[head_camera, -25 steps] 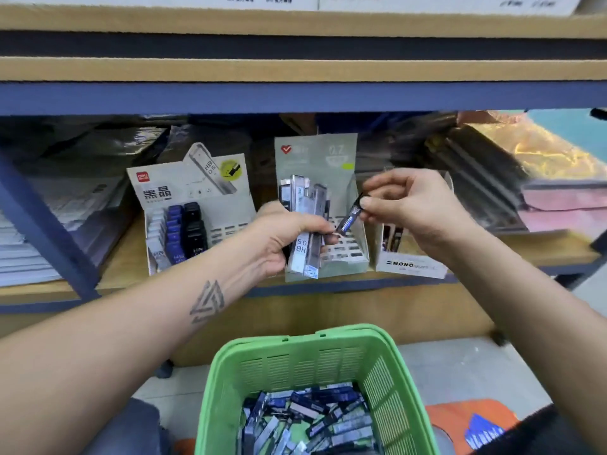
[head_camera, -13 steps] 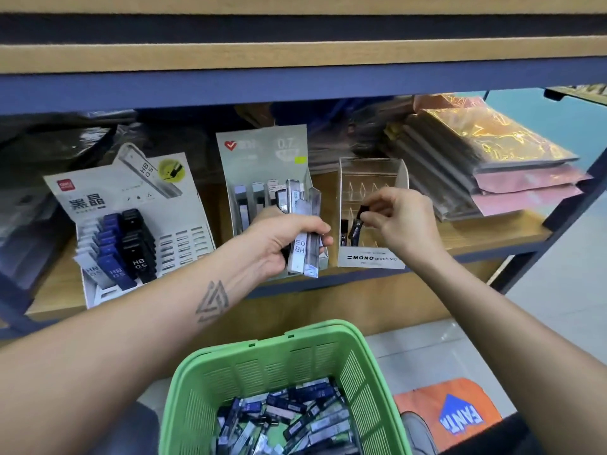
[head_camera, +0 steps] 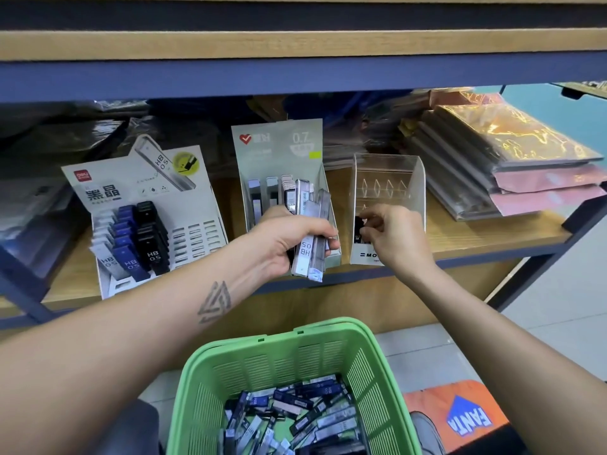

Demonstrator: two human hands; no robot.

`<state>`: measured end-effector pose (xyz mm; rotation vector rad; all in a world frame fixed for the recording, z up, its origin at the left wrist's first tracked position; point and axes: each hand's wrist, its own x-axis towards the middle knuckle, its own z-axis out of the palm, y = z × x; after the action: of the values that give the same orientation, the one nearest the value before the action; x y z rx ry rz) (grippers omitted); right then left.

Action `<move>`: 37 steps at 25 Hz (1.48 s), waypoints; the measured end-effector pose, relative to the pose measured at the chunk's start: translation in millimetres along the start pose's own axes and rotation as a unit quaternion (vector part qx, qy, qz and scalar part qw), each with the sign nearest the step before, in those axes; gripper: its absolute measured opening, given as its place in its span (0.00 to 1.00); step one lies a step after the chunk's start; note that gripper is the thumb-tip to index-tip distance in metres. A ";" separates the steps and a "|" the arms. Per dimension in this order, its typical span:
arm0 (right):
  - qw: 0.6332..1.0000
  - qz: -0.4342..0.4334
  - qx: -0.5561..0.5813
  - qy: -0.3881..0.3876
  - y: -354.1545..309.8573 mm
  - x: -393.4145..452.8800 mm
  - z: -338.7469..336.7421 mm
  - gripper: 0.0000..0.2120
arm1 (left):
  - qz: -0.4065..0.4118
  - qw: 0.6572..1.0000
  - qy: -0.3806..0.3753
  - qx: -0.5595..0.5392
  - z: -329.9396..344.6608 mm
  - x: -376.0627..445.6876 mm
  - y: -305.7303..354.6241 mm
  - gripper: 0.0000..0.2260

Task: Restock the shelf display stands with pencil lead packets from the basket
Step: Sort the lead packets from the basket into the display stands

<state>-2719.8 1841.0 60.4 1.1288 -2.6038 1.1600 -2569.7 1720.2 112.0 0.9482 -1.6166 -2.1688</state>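
Shelf [head_camera: 476,238], wooden board on a blue frame, carries three display stands side by side near the front edge so packets face the shopper. Stack of wrapped sheets [head_camera: 512,165] sits to the right, well apart from the work.

Green basket [head_camera: 295,356] sits low in front of the person, between the forearms, so either hand can dip in. It holds a loose heap of pencil lead packets [head_camera: 302,415], many left, so restocking looks far from done.

White card stand [head_camera: 144,218] on the left: slots at its left part filled with blue and black HB 0.5 packets, right slots bare. Grey 0.7 stand [head_camera: 279,152] in the middle, partly filled. Clear plastic stand [head_camera: 387,178] on the right, mostly bare, upper dividers visible with nothing in them.

Left hand [head_camera: 285,238] is curled round a bundle of clear packets [head_camera: 310,231], held upright in front of the grey stand, probably as a ready supply for the other hand.

Right hand [head_camera: 391,231] reaches into the lower front of the clear stand, thumb and fingers pinching a dark packet [head_camera: 358,228]. That packet is at the fingertips, just inside the stand's left side; whether it is seated in a slot, cannot tell. Likely step: dropping it in place.
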 end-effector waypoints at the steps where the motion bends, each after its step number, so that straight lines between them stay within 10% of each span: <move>1: 1.000 -0.001 -0.006 0.005 0.9 -0.5 1.5 0.12 | -0.003 1.000 -0.002 -0.001 -0.1 0.3 -0.8 0.17; 8: 0.997 -0.030 -0.056 0.039 -13.8 -6.2 -6.5 0.06 | -0.025 0.999 -0.039 -0.008 -1.0 -1.1 -3.2 0.14; 13: 0.914 0.099 0.373 -0.128 -52.7 -8.6 -11.4 0.05 | -0.042 0.997 -0.066 -0.007 -5.6 -2.8 -2.9 0.11; 17: 0.902 0.043 0.401 -0.156 -59.3 -15.1 -0.4 0.25 | -0.049 0.997 -0.028 -0.050 -14.8 1.5 -1.5 0.11; 23: 0.934 -0.174 0.129 -0.283 -64.5 -22.0 7.1 0.57 | -0.042 0.995 0.031 -0.088 -27.4 4.0 5.4 0.14; 37: 0.950 -0.209 0.158 -0.169 -90.3 -7.8 -23.6 0.17 | -0.017 0.997 -0.025 -0.074 -56.0 -16.2 28.2 0.08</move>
<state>-2660.2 1821.4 130.0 1.9848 -2.2502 1.4097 -2526.0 1678.0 134.6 0.8902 -1.4461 -2.3157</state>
